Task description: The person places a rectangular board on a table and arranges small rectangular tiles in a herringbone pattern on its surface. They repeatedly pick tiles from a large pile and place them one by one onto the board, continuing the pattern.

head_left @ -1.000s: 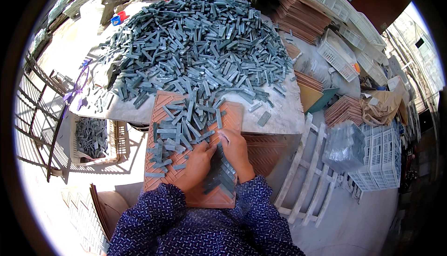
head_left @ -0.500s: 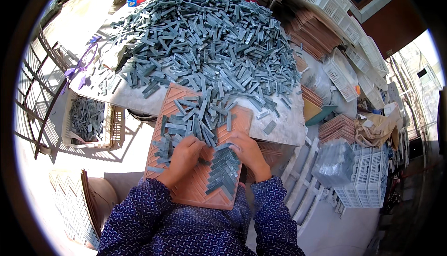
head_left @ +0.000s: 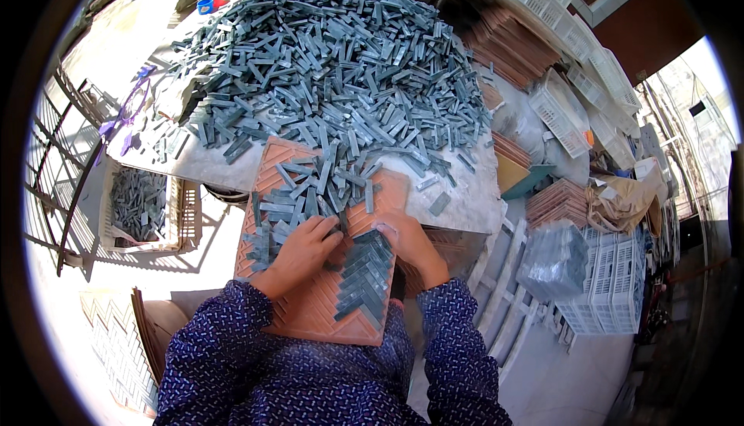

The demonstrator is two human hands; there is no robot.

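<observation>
An orange-brown mould board (head_left: pixel 298 314) with raised herringbone ridges leans from my lap towards the table. Grey-green stone strips (head_left: pixel 364 275) fill its right part in a herringbone pattern. Over the board's middle, my left hand (head_left: pixel 304 249) is closed, a dark strip showing at its fingertips. My right hand (head_left: pixel 412 244) pinches at the top end of the laid pattern, fingertips on a strip there; the fingers partly cover it. Loose strips (head_left: pixel 314 186) lie heaped on the board's upper half, just beyond my hands.
A large pile of stone strips (head_left: pixel 333 62) covers the table (head_left: pixel 477 194). On the left, a crate (head_left: pixel 182 217) holds more strips, below a purple-wrapped hoop (head_left: pixel 128 116). Stacked boards (head_left: pixel 511 42), white crates (head_left: pixel 612 286) and a plastic-wrapped bundle (head_left: pixel 554 259) stand on the right.
The whole view has shifted slightly, the scene sitting a little further left and up. Both hands stay over the board, my left fingers now nearer the laid strips.
</observation>
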